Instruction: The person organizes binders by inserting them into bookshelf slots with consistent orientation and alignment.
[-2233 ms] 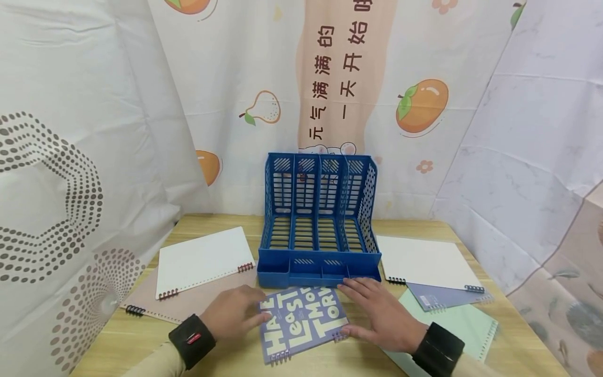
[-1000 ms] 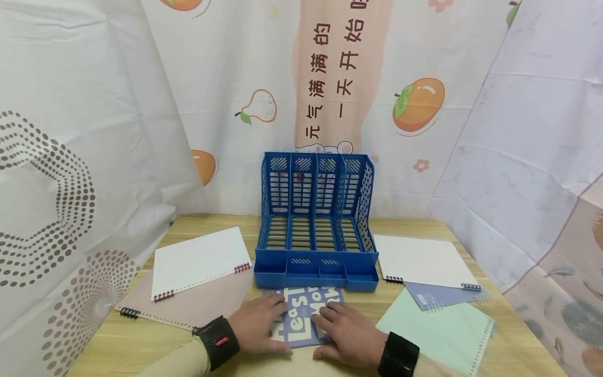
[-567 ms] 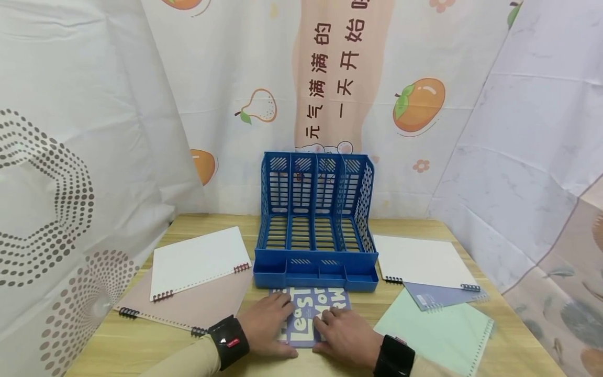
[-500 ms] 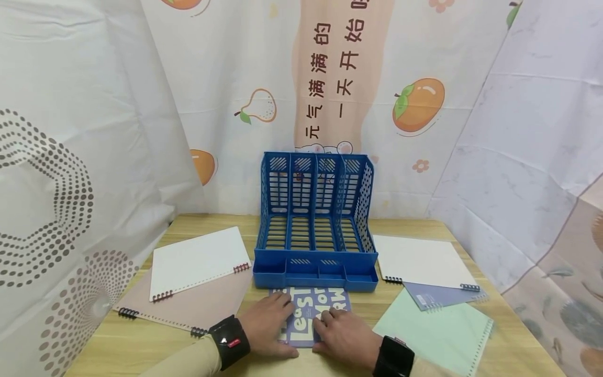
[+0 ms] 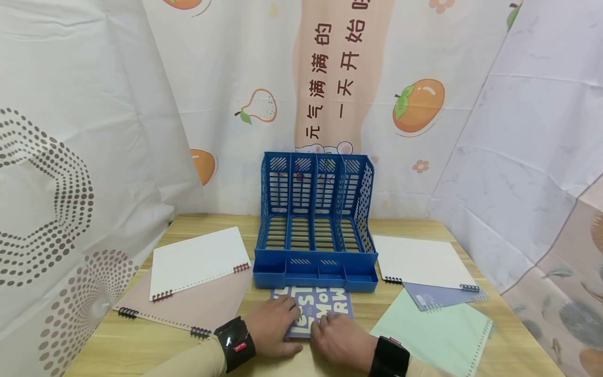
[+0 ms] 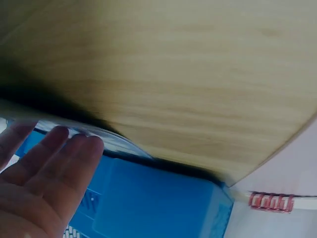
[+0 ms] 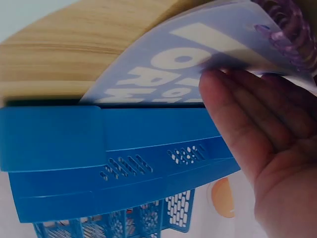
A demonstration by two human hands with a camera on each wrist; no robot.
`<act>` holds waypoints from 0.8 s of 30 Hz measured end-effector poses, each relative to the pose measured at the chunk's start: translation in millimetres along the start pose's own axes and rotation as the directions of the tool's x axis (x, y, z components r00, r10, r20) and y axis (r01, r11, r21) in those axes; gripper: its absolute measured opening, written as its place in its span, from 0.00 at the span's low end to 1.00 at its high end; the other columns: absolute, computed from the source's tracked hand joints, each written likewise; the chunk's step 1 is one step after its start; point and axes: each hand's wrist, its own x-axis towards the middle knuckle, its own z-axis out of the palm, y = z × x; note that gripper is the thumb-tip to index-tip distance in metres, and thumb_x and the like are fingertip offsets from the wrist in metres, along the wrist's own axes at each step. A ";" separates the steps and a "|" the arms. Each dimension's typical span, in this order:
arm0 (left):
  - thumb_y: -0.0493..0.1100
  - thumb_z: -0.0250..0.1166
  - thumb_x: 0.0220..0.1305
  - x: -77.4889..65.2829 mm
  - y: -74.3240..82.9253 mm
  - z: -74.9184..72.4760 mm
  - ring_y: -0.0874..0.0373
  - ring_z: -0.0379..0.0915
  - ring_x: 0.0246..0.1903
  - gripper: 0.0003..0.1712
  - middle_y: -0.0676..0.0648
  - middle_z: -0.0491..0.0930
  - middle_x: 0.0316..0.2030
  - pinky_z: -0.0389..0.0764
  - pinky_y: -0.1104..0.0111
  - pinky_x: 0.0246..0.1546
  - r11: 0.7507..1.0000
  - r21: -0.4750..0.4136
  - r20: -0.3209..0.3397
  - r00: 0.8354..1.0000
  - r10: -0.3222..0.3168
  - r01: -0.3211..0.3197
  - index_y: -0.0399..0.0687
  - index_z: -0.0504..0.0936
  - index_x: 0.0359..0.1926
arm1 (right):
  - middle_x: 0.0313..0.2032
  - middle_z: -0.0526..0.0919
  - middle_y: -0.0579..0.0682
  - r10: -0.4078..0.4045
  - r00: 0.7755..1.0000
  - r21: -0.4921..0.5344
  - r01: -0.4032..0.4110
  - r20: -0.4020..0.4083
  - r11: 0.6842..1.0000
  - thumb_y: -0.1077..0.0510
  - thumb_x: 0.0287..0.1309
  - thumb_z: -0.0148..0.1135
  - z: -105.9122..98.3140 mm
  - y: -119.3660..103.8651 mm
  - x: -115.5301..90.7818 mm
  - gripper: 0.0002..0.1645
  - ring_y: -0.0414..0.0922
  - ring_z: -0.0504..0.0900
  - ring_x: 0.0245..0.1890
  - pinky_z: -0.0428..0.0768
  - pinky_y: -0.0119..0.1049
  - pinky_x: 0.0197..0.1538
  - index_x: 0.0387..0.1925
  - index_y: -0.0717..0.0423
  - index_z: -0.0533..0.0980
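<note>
A purple spiral notebook (image 5: pixel 325 301) with large cream letters lies on the table, its far side right at the front of the blue desk file rack (image 5: pixel 315 257). My left hand (image 5: pixel 270 327) rests over its left part, fingers forward and thumb out by the near edge. In the left wrist view, the left fingertips (image 6: pixel 94 146) meet the notebook beside the rack. My right hand (image 5: pixel 341 343) lies at the near right part. The right wrist view has its extended fingers (image 7: pixel 225 104) touching the lettered cover near the purple coil (image 7: pixel 292 37); the right thumb is hidden.
At left, a white notebook (image 5: pixel 198 264) overlaps a pinkish one (image 5: pixel 212 303). To the right lie a cream notebook (image 5: pixel 424 262), a lavender one (image 5: pixel 426 294) partly under it, and a mint green one (image 5: pixel 438 330). A printed curtain (image 5: pixel 226 157) hangs behind the table.
Both hands have come in from the notebook's sides to rest on it. The notebook has turned straighter and shifted toward the rack, its near edge now farther from the person.
</note>
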 end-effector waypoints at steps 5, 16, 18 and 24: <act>0.56 0.67 0.62 1.8 7.6 3.2 0.58 0.78 0.47 0.16 0.52 0.82 0.44 0.82 0.62 0.46 0.995 0.088 -0.090 0.995 0.044 -0.036 0.52 0.84 0.44 | 0.22 0.75 0.43 0.018 0.998 0.037 -0.016 -0.063 0.999 0.54 0.63 0.64 1.5 1.8 0.6 0.06 0.35 0.70 0.21 0.69 0.29 0.25 0.33 0.50 0.76; 0.51 0.66 0.65 3.2 18.8 -8.2 0.63 0.75 0.32 0.07 0.56 0.80 0.31 0.76 0.70 0.29 0.958 0.276 -0.157 0.980 0.118 -0.071 0.55 0.85 0.35 | 0.21 0.76 0.41 0.123 0.988 0.096 -0.114 -0.095 0.989 0.40 0.64 0.63 -6.5 7.4 -0.7 0.19 0.37 0.71 0.22 0.72 0.31 0.29 0.27 0.48 0.78; 0.51 0.65 0.65 3.6 20.2 -13.0 0.64 0.75 0.31 0.07 0.57 0.79 0.31 0.75 0.71 0.27 0.957 0.280 -0.163 0.979 0.125 -0.076 0.55 0.85 0.36 | 0.20 0.77 0.42 0.133 0.984 0.030 -0.130 -0.119 0.991 0.39 0.62 0.66 -10.0 7.4 -0.8 0.20 0.38 0.72 0.22 0.72 0.32 0.29 0.25 0.49 0.79; 0.50 0.66 0.65 5.2 22.9 -25.4 0.64 0.74 0.29 0.06 0.57 0.81 0.30 0.75 0.72 0.28 0.962 0.255 -0.183 0.972 0.146 -0.097 0.55 0.86 0.36 | 0.15 0.74 0.42 0.156 0.978 -0.105 -0.172 -0.139 0.980 0.53 0.56 0.69 -22.9 1.8 0.0 0.14 0.38 0.67 0.15 0.64 0.31 0.19 0.18 0.49 0.77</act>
